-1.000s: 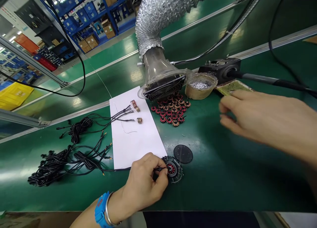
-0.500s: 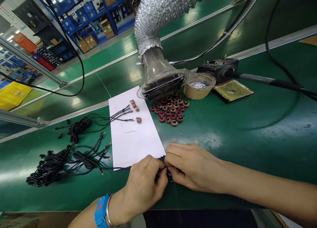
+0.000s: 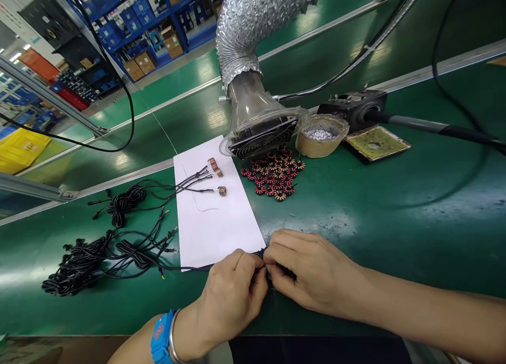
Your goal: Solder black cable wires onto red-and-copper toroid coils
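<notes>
My left hand [image 3: 235, 285], with a blue wrist strap [image 3: 161, 335], is closed on a black cable [image 3: 193, 268] near the front of the bench. The cable runs left from my fingers to a tangle of black cables [image 3: 75, 269]. My right hand [image 3: 312, 269] is pinched closed, its fingertips meeting those of my left hand at the cable's end. Whatever lies between the right fingertips is hidden. Small dark parts [image 3: 261, 252] show just behind the fingertips, at the corner of a white paper sheet [image 3: 217, 232].
Small wound coils [image 3: 222, 191] and stripped-back cable ends lie on the paper. Several red and copper ring coils [image 3: 276, 179] are heaped under a fume extractor hood [image 3: 261, 127]. Right of it stand a solder-filled pot [image 3: 320, 143], a yellow sponge tray [image 3: 377, 143] and a soldering iron holder [image 3: 351, 108].
Both hands stay together at the cable's end, with only slight finger shifts. My right forearm has tilted a little lower, and the view has shifted slightly.
</notes>
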Tool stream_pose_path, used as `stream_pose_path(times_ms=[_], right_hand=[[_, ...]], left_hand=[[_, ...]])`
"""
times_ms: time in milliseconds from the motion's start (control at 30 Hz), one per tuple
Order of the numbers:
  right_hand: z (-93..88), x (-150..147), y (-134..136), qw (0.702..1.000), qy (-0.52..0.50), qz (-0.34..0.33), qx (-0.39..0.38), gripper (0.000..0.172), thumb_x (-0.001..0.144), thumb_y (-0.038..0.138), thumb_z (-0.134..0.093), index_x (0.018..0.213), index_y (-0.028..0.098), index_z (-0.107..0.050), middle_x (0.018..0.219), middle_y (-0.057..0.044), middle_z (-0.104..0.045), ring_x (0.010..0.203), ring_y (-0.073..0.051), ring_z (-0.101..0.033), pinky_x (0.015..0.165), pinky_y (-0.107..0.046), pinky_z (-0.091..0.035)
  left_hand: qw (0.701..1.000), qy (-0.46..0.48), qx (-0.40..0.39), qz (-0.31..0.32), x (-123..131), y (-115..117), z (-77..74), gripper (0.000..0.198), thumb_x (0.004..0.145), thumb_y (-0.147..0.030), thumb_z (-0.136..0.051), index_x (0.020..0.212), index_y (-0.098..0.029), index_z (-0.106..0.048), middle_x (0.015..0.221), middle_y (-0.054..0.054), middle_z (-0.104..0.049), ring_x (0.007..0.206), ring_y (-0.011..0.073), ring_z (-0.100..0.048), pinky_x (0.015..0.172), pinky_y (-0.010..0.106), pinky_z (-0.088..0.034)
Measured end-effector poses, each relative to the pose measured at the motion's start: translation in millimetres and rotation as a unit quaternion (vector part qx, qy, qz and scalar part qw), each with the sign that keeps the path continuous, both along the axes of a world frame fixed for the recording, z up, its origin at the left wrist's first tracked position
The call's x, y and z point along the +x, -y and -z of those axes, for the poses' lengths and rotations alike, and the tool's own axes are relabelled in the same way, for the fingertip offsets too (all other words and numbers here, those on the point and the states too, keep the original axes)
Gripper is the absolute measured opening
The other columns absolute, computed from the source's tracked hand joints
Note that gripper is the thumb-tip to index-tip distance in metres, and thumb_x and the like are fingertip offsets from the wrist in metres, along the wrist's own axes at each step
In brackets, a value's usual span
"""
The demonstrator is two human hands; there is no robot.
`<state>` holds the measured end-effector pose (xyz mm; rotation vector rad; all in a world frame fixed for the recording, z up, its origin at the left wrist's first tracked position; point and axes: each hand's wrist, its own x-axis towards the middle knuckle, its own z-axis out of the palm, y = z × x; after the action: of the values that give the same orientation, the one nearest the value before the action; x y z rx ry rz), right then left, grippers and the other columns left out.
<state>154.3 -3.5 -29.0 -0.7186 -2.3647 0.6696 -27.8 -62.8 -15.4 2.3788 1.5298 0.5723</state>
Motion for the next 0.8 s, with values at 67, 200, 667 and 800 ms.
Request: stream_pose_path(times_ms=[67,200,667,800], right_hand=[[-0.3,-1.3,3.2,1.000,0.008,0.015,0.018,0.018,0.085,0.011,-0.046,0.070,0.017,-0.053,0.071,-0.001,-0.051,0.066,-0.015,-0.045,0.060,-0.030,-0.033],[0.8,-5.1,9.4,0.999,-0.003,0.037,0.034,0.018,0.081,0.010,-0.045,0.066,0.017,-0.051,0.069,-0.002,-0.051,0.066,-0.016,-0.045,0.057,-0.031,-0.031],[0.8,3.9,-3.8,0.999,-0.032,0.010,-0.025,0.016,0.080,0.008,-0.048,0.069,0.015,-0.056,0.068,-0.001,-0.051,0.064,-0.014,-0.046,0.059,-0.027,-0.035],[-0.7,4.6,-6.1,0.999,-0.018,-0.036,-0.028,0.016,0.083,0.009,-0.048,0.073,0.014,-0.059,0.071,-0.002,-0.053,0.067,-0.014,-0.047,0.059,-0.027,-0.035]], left_hand=[[0.999,-0.012,0.029,0.001,0.9,0.8,1.5,0.009,0.089,-0.012,-0.047,0.087,-0.019,-0.053,0.072,0.001,-0.058,0.060,0.0136,-0.053,0.054,0.025,-0.041],[0.998,-0.024,0.065,0.008,2.8,3.2,3.4,0.011,0.089,-0.011,-0.046,0.085,-0.019,-0.052,0.070,0.000,-0.055,0.058,0.0138,-0.050,0.052,0.026,-0.038],[0.999,-0.009,0.036,-0.001,3.2,2.3,1.6,0.010,0.087,-0.011,-0.047,0.083,-0.018,-0.052,0.069,0.000,-0.053,0.057,0.0129,-0.049,0.052,0.025,-0.037],[0.999,-0.015,0.046,0.005,4.1,1.7,3.6,0.011,0.087,-0.010,-0.046,0.084,-0.019,-0.052,0.069,0.000,-0.053,0.058,0.0131,-0.050,0.052,0.025,-0.037]])
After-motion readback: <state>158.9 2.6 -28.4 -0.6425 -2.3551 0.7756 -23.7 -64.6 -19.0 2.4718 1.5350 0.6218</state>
